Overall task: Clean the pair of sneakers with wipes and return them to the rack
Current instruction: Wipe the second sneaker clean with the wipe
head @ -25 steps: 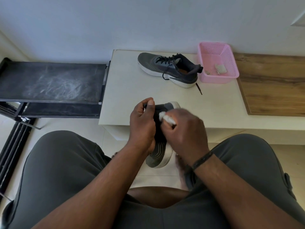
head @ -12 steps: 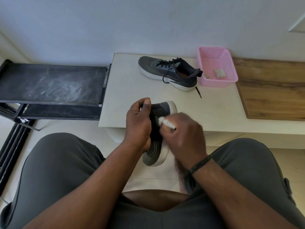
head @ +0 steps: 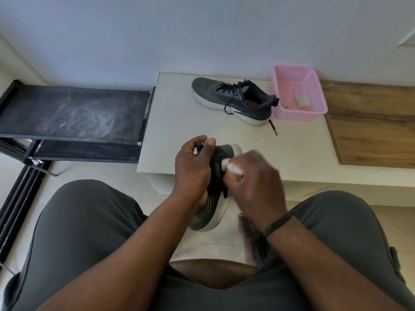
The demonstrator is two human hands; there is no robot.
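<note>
A grey sneaker with a white sole [head: 207, 215] is held over the floor between my knees, toe toward me. My left hand [head: 193, 169] grips its upper from the left side. My right hand [head: 254, 178] is closed on a bunched white wipe [head: 229, 166] and presses it against the shoe's upper near the heel. The other grey sneaker [head: 233, 99] lies on the white bench [head: 179, 131], laces loose, toe pointing left. The black shoe rack [head: 71, 113] stands to the left, its dusty top shelf bare.
A pink plastic basket [head: 298, 95] with a used wipe inside sits on the bench beside the far sneaker. A wooden panel [head: 372, 122] covers the bench's right part. A bare foot [head: 247, 223] rests on the tiled floor. The wall is close behind.
My right hand with the wipe has slid a little up the held shoe toward its heel. The left hand keeps its grip. The view has tilted slightly.
</note>
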